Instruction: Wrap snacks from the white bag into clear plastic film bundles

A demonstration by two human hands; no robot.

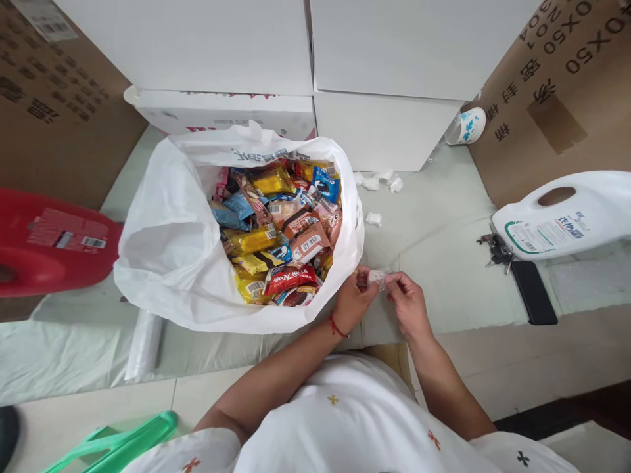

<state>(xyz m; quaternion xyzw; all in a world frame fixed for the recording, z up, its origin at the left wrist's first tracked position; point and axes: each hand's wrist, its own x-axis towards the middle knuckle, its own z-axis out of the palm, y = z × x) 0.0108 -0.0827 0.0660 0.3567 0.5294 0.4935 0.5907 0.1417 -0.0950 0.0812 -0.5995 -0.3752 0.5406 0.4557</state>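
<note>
A small crumpled piece of clear, whitish plastic is pinched between my two hands, just right of a large white plastic bag. My left hand, with a red cord at the wrist, is closed on its left side and lies against the bag's edge. On the other side, the fingertips of my right hand are pinched on the plastic. Many wrapped snacks in yellow, blue, red and brown packets fill the open bag. Similar small crumpled plastic pieces lie beyond my hands.
White boxes stand along the back, with brown cartons at both sides. A paper cup, a white jug, keys and a black phone are at right. A red jug and clear plastic roll are left.
</note>
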